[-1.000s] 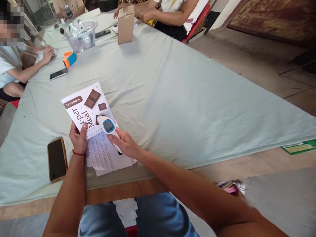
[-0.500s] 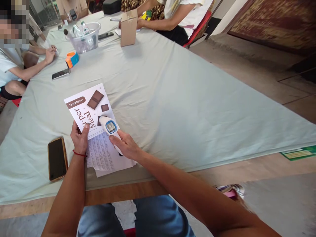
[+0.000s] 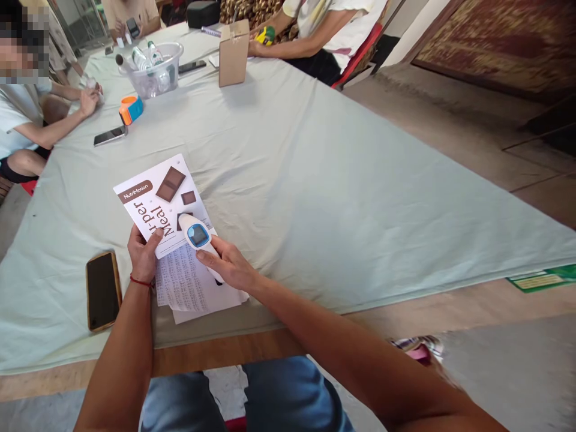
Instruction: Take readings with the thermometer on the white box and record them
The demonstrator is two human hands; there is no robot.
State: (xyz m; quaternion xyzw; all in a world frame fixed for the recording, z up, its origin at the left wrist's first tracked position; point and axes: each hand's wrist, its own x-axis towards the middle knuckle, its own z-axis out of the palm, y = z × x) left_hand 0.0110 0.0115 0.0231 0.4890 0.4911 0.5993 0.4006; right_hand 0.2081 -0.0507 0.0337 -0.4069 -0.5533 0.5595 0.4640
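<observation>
Pinched at its lower left edge by my left hand is a white printed packet with brown chocolate pictures and the words "NutriMotion" and "Meal". My right hand is wrapped round the handle of a white infrared thermometer with a blue-rimmed screen. The thermometer's head overlaps the packet's right side; whether they touch I cannot tell. Under both lie sheets of paper covered in small writing. A dark phone in a tan-edged case rests on the cloth left of my left forearm.
The pale green tablecloth covers the table. Farther off are another phone, an orange and blue roll-shaped item, a clear basket with bottles, and a cardboard box. Other people sit around; one holds a yellow-green tape measure.
The thermometer has tilted slightly and shifted a little left and down; its screen now looks darker. The packet has moved slightly left. At the far right side, another person's tape measure has risen a little.
</observation>
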